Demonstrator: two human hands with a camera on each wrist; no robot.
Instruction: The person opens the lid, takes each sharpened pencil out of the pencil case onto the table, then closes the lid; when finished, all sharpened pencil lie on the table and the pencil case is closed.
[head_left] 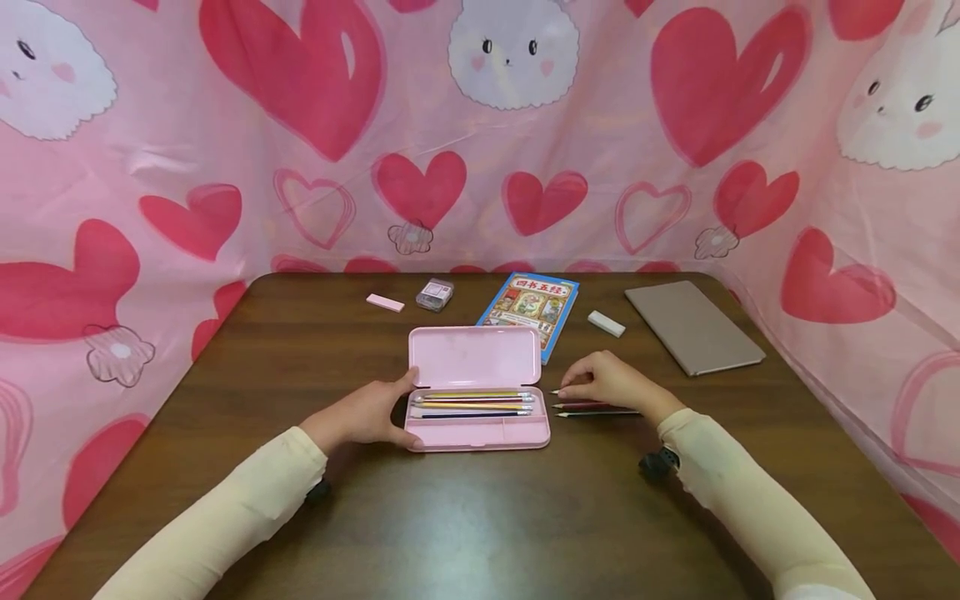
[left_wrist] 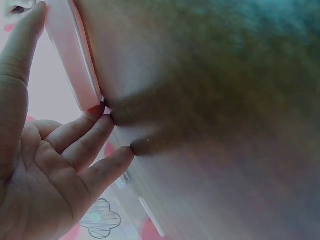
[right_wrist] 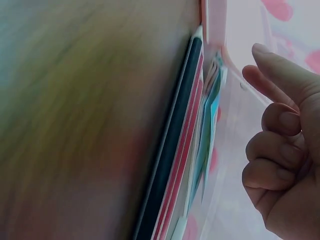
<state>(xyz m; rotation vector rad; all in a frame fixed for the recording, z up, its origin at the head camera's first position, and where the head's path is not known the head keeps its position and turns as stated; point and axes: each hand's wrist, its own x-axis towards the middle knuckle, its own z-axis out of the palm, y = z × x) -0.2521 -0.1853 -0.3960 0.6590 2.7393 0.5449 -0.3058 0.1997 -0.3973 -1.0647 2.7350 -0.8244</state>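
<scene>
A pink pencil case (head_left: 450, 434) lies open on the table with several pencils (head_left: 472, 406) in its rear compartment. My left hand (head_left: 367, 412) holds the case at its left end, thumb at the front corner and a finger by the lid hinge. In the left wrist view the left fingertips touch case and table. My right hand (head_left: 611, 385) is just right of the case, above loose pencils (head_left: 600, 413) that point left. In the right wrist view its thumb and index finger reach forward and the other fingers curl; I see nothing held. One pencil's body is hidden behind this hand.
Behind the case lies a blue-bordered book (head_left: 551, 329). A white eraser (head_left: 606, 323) and a grey-brown notebook (head_left: 693, 327) are to the right. At the back left are a pink strip (head_left: 386, 302) and a small clear box (head_left: 434, 294). A patterned curtain surrounds the table.
</scene>
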